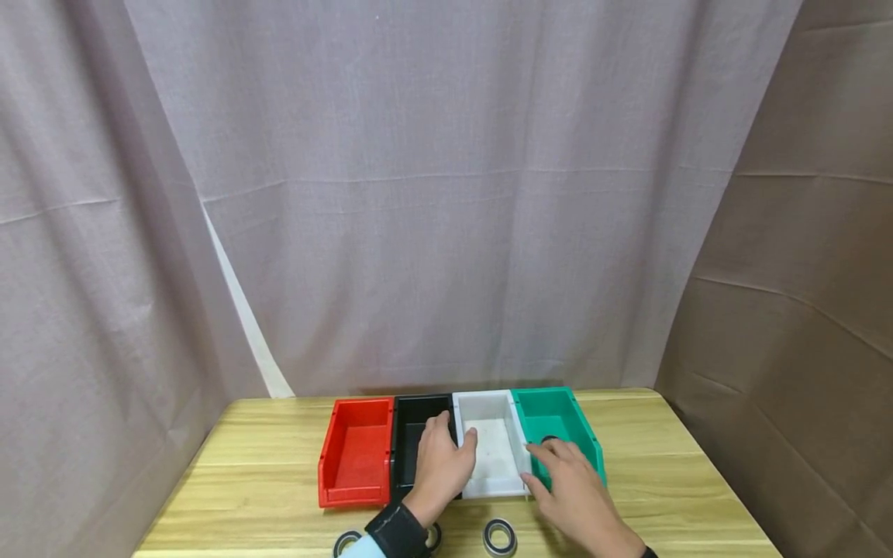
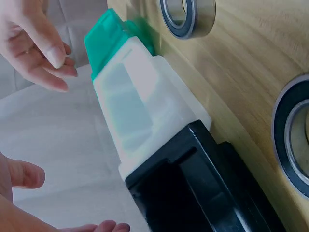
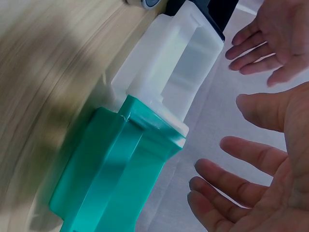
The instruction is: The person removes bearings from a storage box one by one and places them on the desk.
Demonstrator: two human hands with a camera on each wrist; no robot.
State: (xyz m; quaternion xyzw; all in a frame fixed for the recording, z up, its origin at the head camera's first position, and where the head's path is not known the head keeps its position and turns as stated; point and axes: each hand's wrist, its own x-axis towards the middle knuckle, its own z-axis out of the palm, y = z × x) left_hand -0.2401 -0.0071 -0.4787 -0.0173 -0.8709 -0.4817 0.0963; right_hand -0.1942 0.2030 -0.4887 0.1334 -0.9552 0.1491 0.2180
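Note:
My left hand (image 1: 441, 463) hovers above the black bin (image 1: 408, 446) with its fingers extended, holding nothing. Over the front of the green bin (image 1: 551, 399) is my right hand (image 1: 579, 496), its fingers apart and nothing between them in the right wrist view. A dark ring-shaped part (image 1: 549, 439), mostly hidden by that hand, shows inside the green bin. Between the hands stands the white bin (image 1: 492, 487). A ball bearing (image 1: 512, 540) lies flat on the table in front of it. Two more bearings lie near my left wrist, partly covered by it.
At the left end of the row, a red bin (image 1: 357, 457) sits against the black one. The bins stand side by side on a wooden table (image 1: 258, 473). Grey curtains (image 1: 418, 232) hang behind the table and along its sides.

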